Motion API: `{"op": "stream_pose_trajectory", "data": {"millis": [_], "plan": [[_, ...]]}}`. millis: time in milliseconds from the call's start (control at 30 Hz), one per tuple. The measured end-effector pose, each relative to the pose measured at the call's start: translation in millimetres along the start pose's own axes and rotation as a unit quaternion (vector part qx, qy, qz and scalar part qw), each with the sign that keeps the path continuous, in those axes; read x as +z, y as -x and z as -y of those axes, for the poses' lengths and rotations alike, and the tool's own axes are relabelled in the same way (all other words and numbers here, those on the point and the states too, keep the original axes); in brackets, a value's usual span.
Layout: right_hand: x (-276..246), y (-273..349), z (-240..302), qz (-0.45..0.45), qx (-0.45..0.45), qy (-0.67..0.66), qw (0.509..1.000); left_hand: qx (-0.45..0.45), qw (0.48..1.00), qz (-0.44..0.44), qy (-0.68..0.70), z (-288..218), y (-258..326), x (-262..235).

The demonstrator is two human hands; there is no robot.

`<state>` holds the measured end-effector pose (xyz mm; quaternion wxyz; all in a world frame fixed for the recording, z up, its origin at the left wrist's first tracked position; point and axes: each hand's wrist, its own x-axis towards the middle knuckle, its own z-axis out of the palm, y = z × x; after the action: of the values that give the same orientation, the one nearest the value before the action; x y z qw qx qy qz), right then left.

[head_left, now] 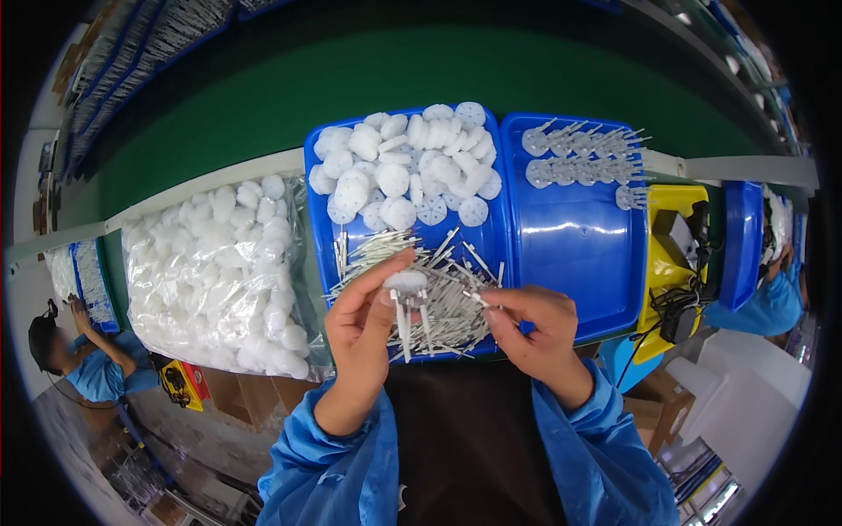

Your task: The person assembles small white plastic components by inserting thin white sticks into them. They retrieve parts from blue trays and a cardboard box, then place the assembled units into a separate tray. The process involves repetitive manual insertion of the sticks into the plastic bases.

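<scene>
My left hand is closed on a white round plastic disc held on edge, with several thin white rods hanging from it. To its right, my right hand pinches a small, thin white rod between thumb and fingertips, apart from the disc. Both hands are over a heap of loose white rods in the near part of a blue tray. Behind the rods, the same tray holds a pile of white discs.
A second blue tray holds rows of discs with rods. At left lies a clear bag of discs. A yellow tray with black cables stands at right. People in blue sit at far left and far right.
</scene>
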<state>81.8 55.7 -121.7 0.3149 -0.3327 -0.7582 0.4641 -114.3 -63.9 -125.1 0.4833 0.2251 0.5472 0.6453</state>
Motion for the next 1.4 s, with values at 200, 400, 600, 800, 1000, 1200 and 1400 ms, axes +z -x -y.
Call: {"op": "stream_pose_trajectory", "data": {"millis": [200, 400, 600, 800, 1000, 1200, 1400], "plan": [[-3.0, -12.9, 6.0, 0.069, -0.045, 0.032, 0.996, 0.003, 0.998, 0.051, 0.026, -1.6, -0.2, 2.9], [0.7, -11.5, 1.1, 0.057, -0.036, 0.028, 0.997, 0.032, 0.999, 0.025, -0.006, 1.4, -1.7, 4.5], [2.1, -10.1, 8.2, 0.078, 0.042, 0.014, 0.996, 0.052, 0.988, 0.036, -0.143, -0.4, -0.9, 1.2], [-1.0, -10.2, 2.5, 0.088, 0.041, 0.022, 0.995, 0.073, 0.974, 0.065, -0.204, -0.5, -5.9, -4.9], [-3.6, -11.6, 3.6, 0.097, 0.043, 0.038, 0.994, 0.023, 0.987, 0.040, -0.153, 1.2, -2.0, -3.7], [-7.6, -5.7, 3.5, 0.084, 0.172, -0.076, 0.979, -0.072, 0.993, 0.065, 0.063, -2.4, -4.8, -13.7], [3.0, -5.7, -4.4, 0.045, 0.023, 0.009, 0.999, -0.017, 0.994, 0.108, 0.002, 3.5, -4.1, 0.0]]}}
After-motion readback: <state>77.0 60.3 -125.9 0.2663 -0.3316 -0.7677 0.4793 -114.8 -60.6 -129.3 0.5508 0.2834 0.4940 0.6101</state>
